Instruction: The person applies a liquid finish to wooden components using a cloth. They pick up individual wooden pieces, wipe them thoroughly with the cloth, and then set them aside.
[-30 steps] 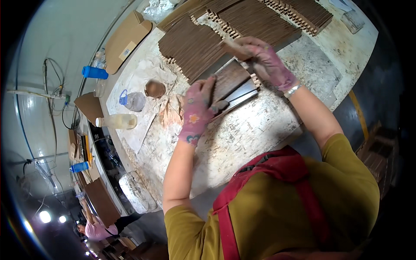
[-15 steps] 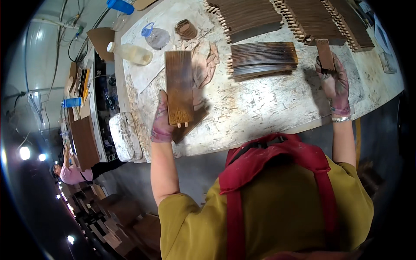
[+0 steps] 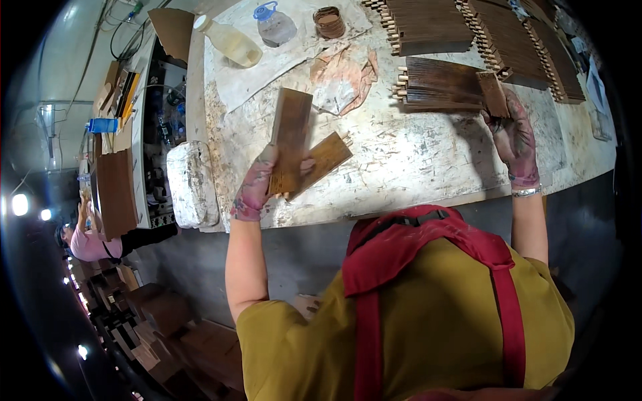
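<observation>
My left hand [image 3: 256, 186], stained purple, is closed around a narrow brown wooden board [image 3: 291, 130] held upright over the table. Its fingertips show past the board's right edge. Behind that, a second brown board [image 3: 329, 159] with dowel pegs at its far end lies slanted; I cannot tell if it touches the fingers. At the right, my right hand [image 3: 516, 144], also stained, grips a small flat brown block [image 3: 493, 95]. The block is beside the right end of a short stack of dark pegged boards [image 3: 441, 85], partly overlapping it in view.
Taller rows of pegged boards [image 3: 431, 25] line the back right. A bottle of pale liquid [image 3: 231, 43], a blue-capped jug [image 3: 276, 27], a brown cup [image 3: 329, 23] and a stained cloth [image 3: 351, 77] are at the back left. A white block [image 3: 192, 184] sits by the left edge. Another person [image 3: 93, 240] is far left.
The view has shifted, with the table's contents now farther right. The left-hand board has tilted, and more of the slanted board shows. My right hand's block is now against the short stack in view.
</observation>
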The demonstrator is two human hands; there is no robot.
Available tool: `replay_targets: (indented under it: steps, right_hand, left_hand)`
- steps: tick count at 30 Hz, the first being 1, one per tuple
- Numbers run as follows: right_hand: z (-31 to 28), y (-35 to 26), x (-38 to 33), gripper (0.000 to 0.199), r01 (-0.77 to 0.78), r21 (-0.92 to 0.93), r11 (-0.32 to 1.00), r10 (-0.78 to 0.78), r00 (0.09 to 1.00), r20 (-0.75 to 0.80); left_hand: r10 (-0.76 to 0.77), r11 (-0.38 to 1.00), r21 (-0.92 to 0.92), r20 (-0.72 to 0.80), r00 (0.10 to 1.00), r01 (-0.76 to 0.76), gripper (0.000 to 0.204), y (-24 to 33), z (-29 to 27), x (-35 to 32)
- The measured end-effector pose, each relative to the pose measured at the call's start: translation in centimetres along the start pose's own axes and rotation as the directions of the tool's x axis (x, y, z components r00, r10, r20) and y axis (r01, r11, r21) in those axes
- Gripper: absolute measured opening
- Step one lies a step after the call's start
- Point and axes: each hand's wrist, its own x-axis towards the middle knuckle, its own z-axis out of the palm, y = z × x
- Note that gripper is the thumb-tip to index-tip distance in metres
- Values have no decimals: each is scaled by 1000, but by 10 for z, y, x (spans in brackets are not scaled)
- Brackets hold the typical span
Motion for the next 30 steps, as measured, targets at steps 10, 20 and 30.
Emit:
replay_targets:
  steps: [10, 20, 30]
  right_hand:
    - [11, 7, -13, 46, -12, -5, 1000, 13, 999, 35]
    - [50, 19, -18, 44, -54, -182, 982, 23, 985, -171]
    - [7, -7, -28, 45, -78, -36, 996, 72, 988, -136]
  left_hand:
    - [454, 37, 978, -199, 869, 204, 75, -22, 34, -7]
    - [482, -453, 875, 76, 873, 173, 91, -60, 13, -4]
    - [435, -531, 837, 135, 890, 132, 92, -47, 35, 4]
